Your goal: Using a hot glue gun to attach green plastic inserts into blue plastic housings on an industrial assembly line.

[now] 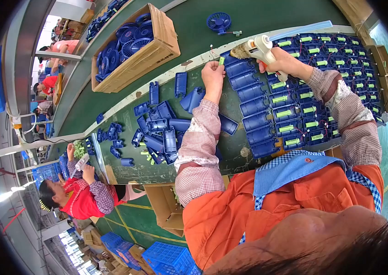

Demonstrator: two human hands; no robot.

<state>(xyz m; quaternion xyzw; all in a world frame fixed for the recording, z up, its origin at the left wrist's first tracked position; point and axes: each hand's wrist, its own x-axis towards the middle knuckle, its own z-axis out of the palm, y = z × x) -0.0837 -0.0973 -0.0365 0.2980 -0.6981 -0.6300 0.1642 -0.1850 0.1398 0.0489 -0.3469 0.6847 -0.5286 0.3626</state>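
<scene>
My left hand (213, 77) pinches a small green battery (221, 61) with thin wires at its upper end. In my right hand (288, 64) is a white hot glue gun (263, 47), a long translucent glue stick (304, 29) running out of its back. The gun's brownish nozzle end points left, over the topmost shell of a column of dark blue plastic shells (253, 107); whether it touches cannot be told. The battery is close to that same shell. Right of this column, several rows of blue shells (304, 95) hold green batteries with wires, partly hidden under my right forearm.
Loose blue shells (169, 140) lie heaped left of my left forearm. Beyond the pale rail, a cardboard box (166, 48) holds blue fan heads, and a single blue fan (219, 23) lies apart. A co-worker in red (84, 197) sits left. An open carton (159, 208) stands below the table edge.
</scene>
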